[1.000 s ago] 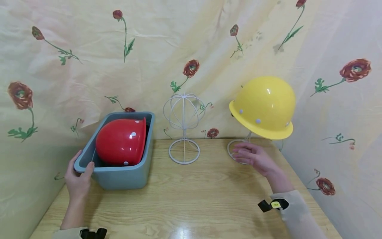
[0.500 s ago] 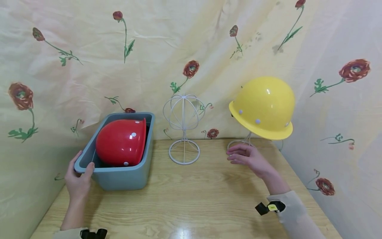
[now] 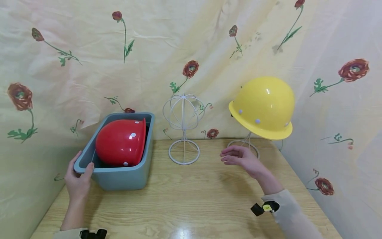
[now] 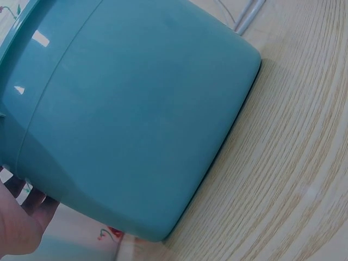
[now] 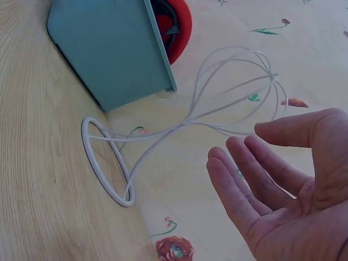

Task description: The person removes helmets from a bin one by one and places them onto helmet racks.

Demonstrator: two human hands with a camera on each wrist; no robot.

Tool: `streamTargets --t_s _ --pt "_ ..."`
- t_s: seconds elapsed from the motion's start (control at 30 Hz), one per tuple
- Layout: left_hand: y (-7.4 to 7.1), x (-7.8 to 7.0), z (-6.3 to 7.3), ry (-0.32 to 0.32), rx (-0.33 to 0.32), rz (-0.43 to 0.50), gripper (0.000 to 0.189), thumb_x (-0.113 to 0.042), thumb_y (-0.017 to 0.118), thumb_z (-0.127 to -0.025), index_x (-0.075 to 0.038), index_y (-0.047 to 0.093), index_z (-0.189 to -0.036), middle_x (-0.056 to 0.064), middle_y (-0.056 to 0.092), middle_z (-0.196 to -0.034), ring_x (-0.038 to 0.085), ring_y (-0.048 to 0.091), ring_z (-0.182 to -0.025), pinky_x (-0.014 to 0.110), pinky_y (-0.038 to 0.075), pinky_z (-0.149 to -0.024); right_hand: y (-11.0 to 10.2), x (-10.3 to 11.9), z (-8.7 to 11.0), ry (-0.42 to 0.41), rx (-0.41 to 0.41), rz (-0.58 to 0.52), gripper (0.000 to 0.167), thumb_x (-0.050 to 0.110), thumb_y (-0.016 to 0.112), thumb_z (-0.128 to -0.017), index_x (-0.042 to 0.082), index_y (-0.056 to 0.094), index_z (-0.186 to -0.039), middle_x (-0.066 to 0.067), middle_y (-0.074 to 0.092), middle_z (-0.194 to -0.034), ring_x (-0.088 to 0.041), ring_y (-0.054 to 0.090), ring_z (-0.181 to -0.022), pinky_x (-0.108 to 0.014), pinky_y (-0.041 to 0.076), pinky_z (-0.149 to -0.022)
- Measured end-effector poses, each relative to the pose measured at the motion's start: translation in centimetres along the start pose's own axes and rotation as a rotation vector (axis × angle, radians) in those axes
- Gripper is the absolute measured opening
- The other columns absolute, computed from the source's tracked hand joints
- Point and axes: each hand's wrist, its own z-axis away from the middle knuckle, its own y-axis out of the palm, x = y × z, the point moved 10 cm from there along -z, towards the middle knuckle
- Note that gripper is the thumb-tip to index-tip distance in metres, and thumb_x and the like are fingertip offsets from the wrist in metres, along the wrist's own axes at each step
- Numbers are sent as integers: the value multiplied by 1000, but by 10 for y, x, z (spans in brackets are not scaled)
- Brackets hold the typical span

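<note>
A red hard hat [image 3: 119, 142] lies on its side in a blue-grey bin [image 3: 122, 177] at the left of the table. My left hand [image 3: 78, 181] grips the bin's near left corner, thumb over the rim. In the left wrist view the bin [image 4: 136, 114] fills most of the picture, and only part of the hand [image 4: 22, 220] shows. My right hand [image 3: 246, 162] hovers over the table with relaxed fingers, holding nothing. In the right wrist view, the bare white wire stand [image 5: 187, 120] is beyond its fingertips. A yellow hard hat [image 3: 264, 108] sits tilted on another wire stand [image 3: 256, 149].
The bare wire stand [image 3: 184, 129] stands between the bin and the yellow hat, near the back of the wooden table [image 3: 179, 205]. Flower-printed cloth [image 3: 155, 59] hangs behind the table and at both sides.
My right hand has moved left, away from the base of the yellow hat's stand. The left hand, bin and both hats stay where they were.
</note>
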Motion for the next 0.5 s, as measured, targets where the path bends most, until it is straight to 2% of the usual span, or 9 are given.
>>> streamTargets --t_s 0.1,0.33,0.5 --pt "0 0 0 5 -1 -9 55 -9 70 -92 -17 60 -146 -5 60 -136 3 55 -112 2 46 -81 5 0 -3 5 -3 12 39 3 65 -98 -18 55 -129 -7 73 -115 -17 74 -103 -33 60 -91" --pt "1 -2 0 18 8 -12 56 -9 71 -92 -16 59 -147 -10 60 -133 2 55 -112 3 45 -81 19 -1 -10 20 15 15 38 4 66 -98 -16 57 -128 -33 64 -126 -18 73 -105 -32 60 -92" --pt "0 -5 2 32 0 -31 55 -10 70 -93 -17 60 -146 -9 61 -133 2 55 -111 3 46 -82 31 1 -15 33 31 10 38 4 65 -98 -15 57 -130 -40 59 -130 -17 73 -105 -32 60 -92"
